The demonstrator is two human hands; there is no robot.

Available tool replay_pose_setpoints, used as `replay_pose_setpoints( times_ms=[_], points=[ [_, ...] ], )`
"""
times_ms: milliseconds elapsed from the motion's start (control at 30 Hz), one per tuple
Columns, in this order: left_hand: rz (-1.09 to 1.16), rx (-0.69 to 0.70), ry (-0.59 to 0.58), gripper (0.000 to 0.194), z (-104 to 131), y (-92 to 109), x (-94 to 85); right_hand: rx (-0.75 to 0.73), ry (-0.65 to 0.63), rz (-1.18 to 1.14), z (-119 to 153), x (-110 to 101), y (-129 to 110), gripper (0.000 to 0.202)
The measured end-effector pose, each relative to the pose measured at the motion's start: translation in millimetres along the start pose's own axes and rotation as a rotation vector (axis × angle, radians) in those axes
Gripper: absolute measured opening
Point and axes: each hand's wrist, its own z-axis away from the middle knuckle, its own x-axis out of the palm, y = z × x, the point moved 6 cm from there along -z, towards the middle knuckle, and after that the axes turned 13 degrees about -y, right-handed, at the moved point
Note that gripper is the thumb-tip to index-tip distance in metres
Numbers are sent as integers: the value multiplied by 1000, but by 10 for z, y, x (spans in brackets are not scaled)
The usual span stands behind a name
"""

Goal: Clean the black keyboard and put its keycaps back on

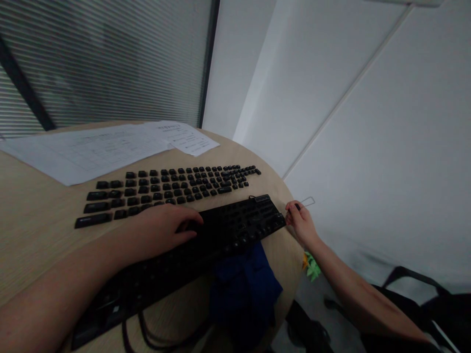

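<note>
A black keyboard (221, 230) lies slantwise on the table; many of its key positions show no caps, while some caps remain along its near side. Across its middle rests my left hand (171, 225), with thumb and forefinger apart; its other fingers are hidden. Just off the keyboard's right end, my right hand (299, 220) is closed on a keycap puller (308, 201), whose thin wire loop sticks out to the right. Behind the keyboard, loose black keycaps (176, 185) stand in rows like a keyboard layout.
Printed sheets (110, 147) lie at the back of the round wooden table (29, 206). Dark blue cloth (245, 284) is at the near edge, beside a black cable (143, 331). A white wall (349, 162) rises on the right. Below are a green item (312, 267) and a dark chair (415, 289).
</note>
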Motion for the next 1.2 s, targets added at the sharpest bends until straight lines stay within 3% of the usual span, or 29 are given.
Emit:
replay_pose_setpoints(
  times_ms=[200,367,533,700,833,967,1200],
  points=[
    [12,-6,-26,31,-2,-20,20,0,22,-68,-32,-46,-32,42],
    [-2,12,-2,30,4,-6,8,-62,7,67,-4,40,-304,44],
    [77,-54,111,30,70,142,-134,-243,-175,166,141,537,-787,31],
    [510,86,168,49,142,381,-192,-515,-452,207,234,1305,-1236,23],
    [705,98,165,48,172,359,-181,-613,-602,152,232,1797,-1386,27],
    [716,25,131,29,148,243,-153,-624,-568,151,212,1957,-1321,31],
    [681,-50,120,32,90,180,-121,-657,-584,313,244,1935,-1249,28]
  ],
)
